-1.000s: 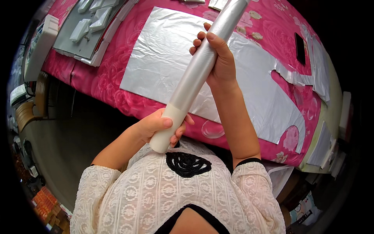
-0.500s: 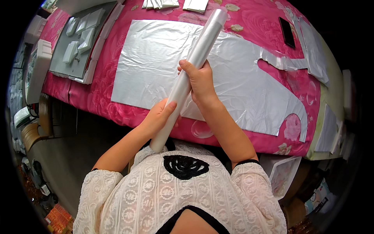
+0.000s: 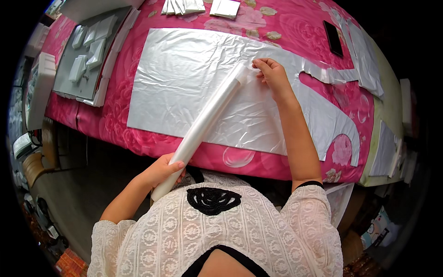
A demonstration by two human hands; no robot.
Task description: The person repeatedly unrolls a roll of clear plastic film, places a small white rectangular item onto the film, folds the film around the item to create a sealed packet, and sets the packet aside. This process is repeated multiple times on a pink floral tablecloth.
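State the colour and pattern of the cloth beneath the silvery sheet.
The cloth is bright pink, flower-patterned; the head view shows it best.

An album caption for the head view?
Left hand grips a whitish film roll over silver sheeting on a pink floral cloth.

At the left on a pink floral cloth, a grey board with several small white packets on top. Along the far side, two groups of flat pale packets. Toward the right, a black phone. Beyond the cloth's left edge, a brown chair.
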